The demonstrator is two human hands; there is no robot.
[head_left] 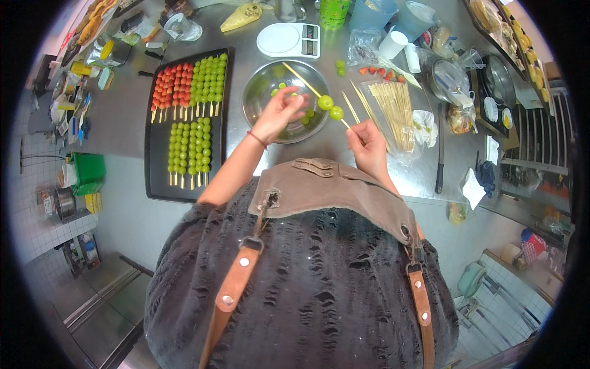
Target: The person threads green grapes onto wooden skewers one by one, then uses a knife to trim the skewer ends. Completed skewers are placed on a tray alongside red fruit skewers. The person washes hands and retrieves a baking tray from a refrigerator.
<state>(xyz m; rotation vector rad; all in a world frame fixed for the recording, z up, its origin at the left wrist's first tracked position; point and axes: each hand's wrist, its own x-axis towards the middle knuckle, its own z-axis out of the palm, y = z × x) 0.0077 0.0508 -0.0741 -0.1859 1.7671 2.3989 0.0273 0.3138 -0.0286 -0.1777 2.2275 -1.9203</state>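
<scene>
My right hand (367, 144) pinches the lower end of a bamboo skewer (298, 76), which slants up and left over the bowl. Two green grapes (330, 107) are threaded on the skewer near that hand. Over a steel bowl (251, 98), my left hand (284, 111) has its fingers loosely bent and apart, with no grape clearly held in it. Several loose green grapes lie in the bowl, partly hidden by that hand. To the left, a black tray (158, 161) carries finished-looking rows of green grape skewers (200, 144) and red fruit skewers (173, 86).
A bundle of bamboo skewers (393, 111) lies in plastic to the right. Red strawberries (388, 75) sit behind it. A white kitchen scale (279, 40) stands beyond the bowl. A black-handled knife (439, 175) rests at the right, and a green bin (89, 173) is at the far left.
</scene>
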